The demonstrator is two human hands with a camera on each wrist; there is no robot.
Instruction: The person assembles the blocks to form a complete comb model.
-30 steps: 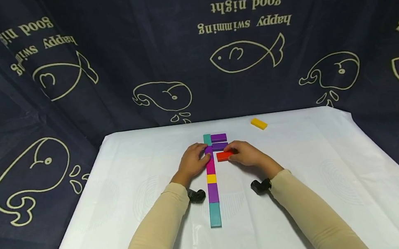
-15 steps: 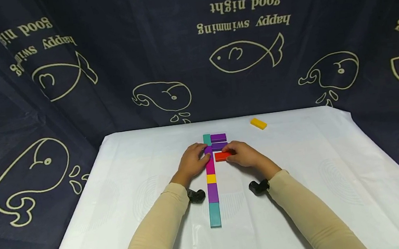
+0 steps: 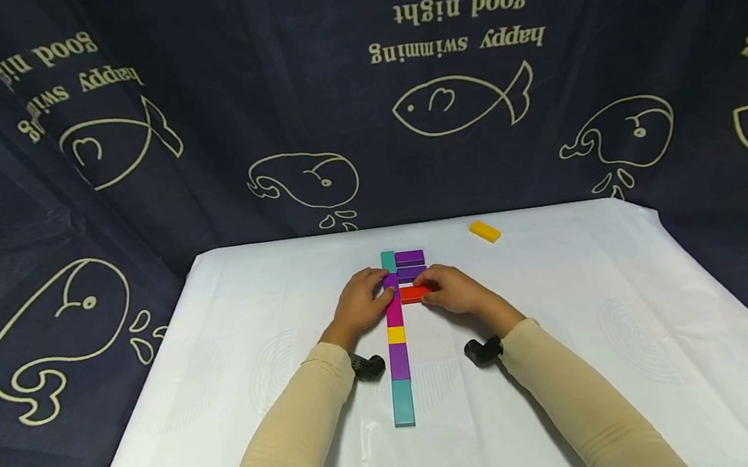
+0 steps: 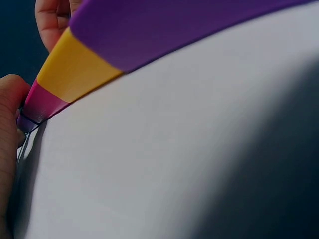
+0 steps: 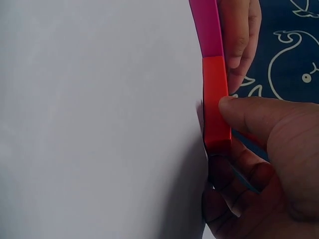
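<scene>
In the head view a column of flat coloured blocks runs up the table: teal (image 3: pixel 403 404), purple (image 3: pixel 399 361), yellow (image 3: pixel 397 335), magenta (image 3: pixel 394 314), another purple (image 3: pixel 390 281) and a far teal (image 3: pixel 387 261). My left hand (image 3: pixel 363 302) rests against the column's left side, fingertips touching around the far purple and magenta blocks. On the other side my right hand (image 3: pixel 454 288) pinches a red block (image 3: pixel 412 294) between thumb and fingers. That block's left end meets the column. Seen from the right wrist, the red block (image 5: pixel 217 99) abuts the magenta block (image 5: pixel 207 30).
Two purple blocks (image 3: pixel 410 258) lie crosswise just beyond the red one, against the column's right side. A loose yellow block (image 3: pixel 484 231) is near the back edge of the white-covered table (image 3: pixel 288 446). Behind it hangs a dark printed cloth (image 3: pixel 302 102).
The right hand has slid the red block left, closing the gap to the column. My left hand has stayed in place.
</scene>
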